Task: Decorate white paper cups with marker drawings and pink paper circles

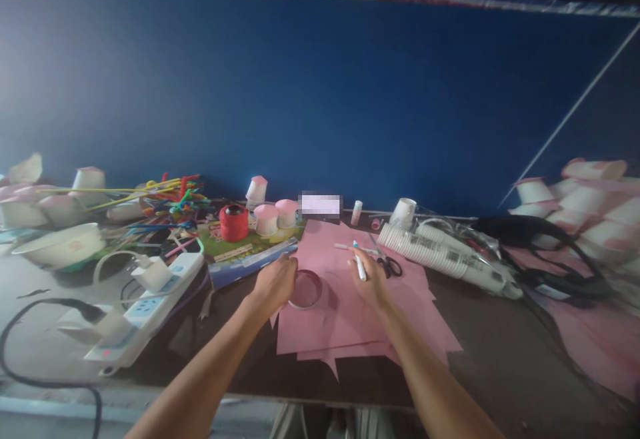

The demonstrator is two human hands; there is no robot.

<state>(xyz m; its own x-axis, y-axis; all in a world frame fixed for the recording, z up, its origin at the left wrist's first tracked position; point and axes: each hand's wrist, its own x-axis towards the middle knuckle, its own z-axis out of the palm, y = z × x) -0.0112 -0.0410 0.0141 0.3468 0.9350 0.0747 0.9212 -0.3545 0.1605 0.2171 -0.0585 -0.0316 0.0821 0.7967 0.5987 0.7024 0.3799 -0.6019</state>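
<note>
A: What was seen nearest?

B: At the near side of the dark table point(240, 379), overlapping sheets of pink paper point(340, 329) were laid out. To their left, a white power strip point(167, 289) was set down with plugs fitted in it.

A: And the left hand point(277, 280)?

B: It was placed at the left edge of a round rimmed object point(306, 289), which was rested on the pink paper. The fingers were curled together there; whether the rim was gripped or merely steadied could not be told.

A: The right hand point(373, 276)?

B: A white pen point(361, 269) was clamped in its fingers, above the pink paper and to the right of the round rimmed object. Just beside that hand, dark-handled scissors point(385, 260) were left lying on the sheets.

A: Farther off?

B: To the right, nested white paper cups point(425, 249) were laid on their side, partly wrapped in clear plastic. To the left, a spool of red thread point(233, 224) was stood near pink-topped paper cups point(266, 220). Between these groups, a glue stick point(357, 214) was stood upright. Everything was backed by a blue wall point(320, 92).
</note>
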